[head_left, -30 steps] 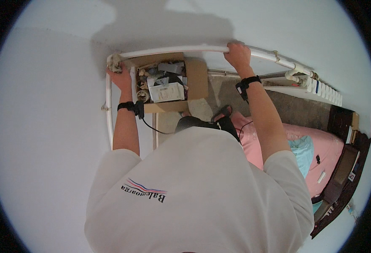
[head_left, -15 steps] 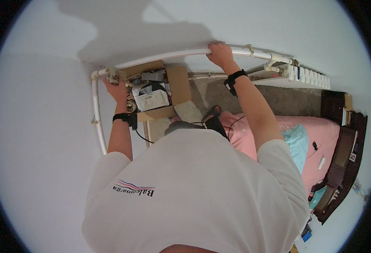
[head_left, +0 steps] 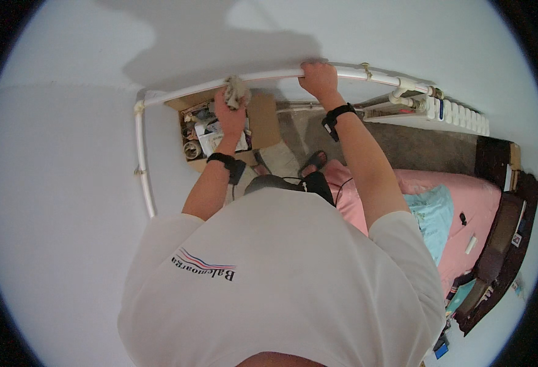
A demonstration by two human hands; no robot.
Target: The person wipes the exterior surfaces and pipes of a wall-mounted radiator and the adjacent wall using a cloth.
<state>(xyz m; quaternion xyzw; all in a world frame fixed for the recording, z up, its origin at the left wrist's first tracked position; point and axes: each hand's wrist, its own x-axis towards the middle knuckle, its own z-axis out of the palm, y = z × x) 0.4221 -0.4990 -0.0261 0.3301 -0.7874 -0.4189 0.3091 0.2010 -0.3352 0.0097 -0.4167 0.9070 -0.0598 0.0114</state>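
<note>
A white pipe [head_left: 269,75] runs across the wall in front of me and bends down at a corner joint on the left. My left hand [head_left: 229,112] holds a crumpled greyish cloth [head_left: 237,92] against this pipe, left of its middle. Further right, my right hand [head_left: 320,79] is closed around the same pipe. Beneath my left hand stands an open cardboard box [head_left: 263,122] with packets, a tape roll [head_left: 192,149] and other small items; my hand and forearm cover part of it.
At the right end of the pipe hangs a white radiator [head_left: 458,116]. A bed with a pink sheet [head_left: 480,183] and a light blue cloth [head_left: 431,211] stands to my right, with a dark headboard [head_left: 500,244] beyond. My feet [head_left: 313,162] are on the floor below.
My left hand has slid the cloth rightward along the pipe, away from the corner joint. My right hand keeps its grip at about the same spot.
</note>
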